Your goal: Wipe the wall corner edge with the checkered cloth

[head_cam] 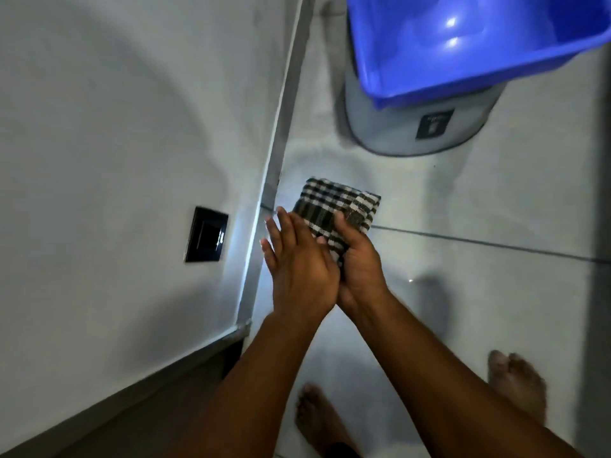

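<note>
A folded black-and-white checkered cloth point(334, 208) is held in front of me, just right of the wall corner edge point(276, 153), a pale metal strip running down the white wall. My right hand point(358, 259) grips the cloth's lower right part, thumb on top. Fingers straight and spread, my left hand point(297, 262) lies flat against the cloth's left side, its fingertips close to the corner strip. The cloth is apart from the edge by a small gap.
A black wall switch point(206, 234) sits on the white wall left of the corner. A blue plastic basin point(429, 71) rests on a grey bin point(396, 133) at the upper right. White floor tiles lie below, with my bare feet point(317, 421) at the bottom.
</note>
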